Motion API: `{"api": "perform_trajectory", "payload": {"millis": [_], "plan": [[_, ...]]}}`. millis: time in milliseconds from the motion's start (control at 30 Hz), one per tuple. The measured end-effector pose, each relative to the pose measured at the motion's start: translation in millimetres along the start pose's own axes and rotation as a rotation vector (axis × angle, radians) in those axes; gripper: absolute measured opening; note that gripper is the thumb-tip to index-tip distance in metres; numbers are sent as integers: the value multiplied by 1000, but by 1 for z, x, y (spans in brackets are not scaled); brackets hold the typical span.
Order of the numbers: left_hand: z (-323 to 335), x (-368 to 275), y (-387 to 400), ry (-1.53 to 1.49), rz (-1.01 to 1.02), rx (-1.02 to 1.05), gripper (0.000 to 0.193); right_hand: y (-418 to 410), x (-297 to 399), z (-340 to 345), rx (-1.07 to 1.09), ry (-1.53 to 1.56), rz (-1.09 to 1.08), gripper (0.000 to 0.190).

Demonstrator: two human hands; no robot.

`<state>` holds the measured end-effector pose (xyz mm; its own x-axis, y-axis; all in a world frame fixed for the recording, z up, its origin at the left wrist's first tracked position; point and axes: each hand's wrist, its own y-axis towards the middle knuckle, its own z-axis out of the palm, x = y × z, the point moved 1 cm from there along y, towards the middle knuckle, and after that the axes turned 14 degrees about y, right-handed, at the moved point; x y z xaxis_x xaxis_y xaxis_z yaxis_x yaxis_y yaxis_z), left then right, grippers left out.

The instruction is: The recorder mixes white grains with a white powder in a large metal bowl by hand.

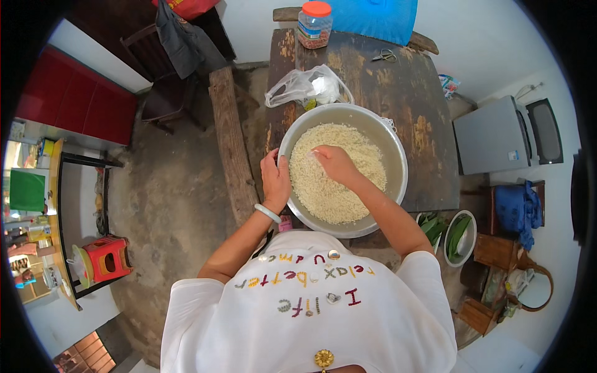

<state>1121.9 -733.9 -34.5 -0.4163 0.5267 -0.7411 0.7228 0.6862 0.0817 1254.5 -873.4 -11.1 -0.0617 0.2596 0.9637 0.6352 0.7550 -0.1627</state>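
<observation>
A wide metal basin [397, 186] holding pale rice grains [345, 205] stands at the near edge of a worn wooden table [419, 154]. My left hand [276, 181] grips the basin's left rim, thumb over the edge. Over the rice, inside the basin, my right hand [335, 163] has its fingertips drawn together on something small and whitish, perhaps a bit of clear plastic or white grains; I cannot tell which. Behind the basin lies a crumpled translucent plastic bag [310, 88]. White string [388, 123] shows by the basin's right rim.
A red-lidded plastic jar [315, 25], scissors [385, 55] and a blue cover [373, 18] are at the table's far end. A wooden bench [233, 144] runs along the left. Bowls with green leaves [457, 238] stand low at the right, below a grey refrigerator [492, 135].
</observation>
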Motion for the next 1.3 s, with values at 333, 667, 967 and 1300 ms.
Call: {"api": "perform_trajectory", "payload": {"millis": [333,667,967,1300], "plan": [[0,3,-2,-27,73,-97,36,-43,41,-22,35,32,162,28],[0,0,-2,-25,78,-95,33,-53,30,-59,-303,279,191,20],[2,3,0,-40,23,-55,33,-67,29,-56,-324,214,290,26],[6,2,1,-35,36,-57,31,-32,-137,-117,-234,-330,324,35]]}}
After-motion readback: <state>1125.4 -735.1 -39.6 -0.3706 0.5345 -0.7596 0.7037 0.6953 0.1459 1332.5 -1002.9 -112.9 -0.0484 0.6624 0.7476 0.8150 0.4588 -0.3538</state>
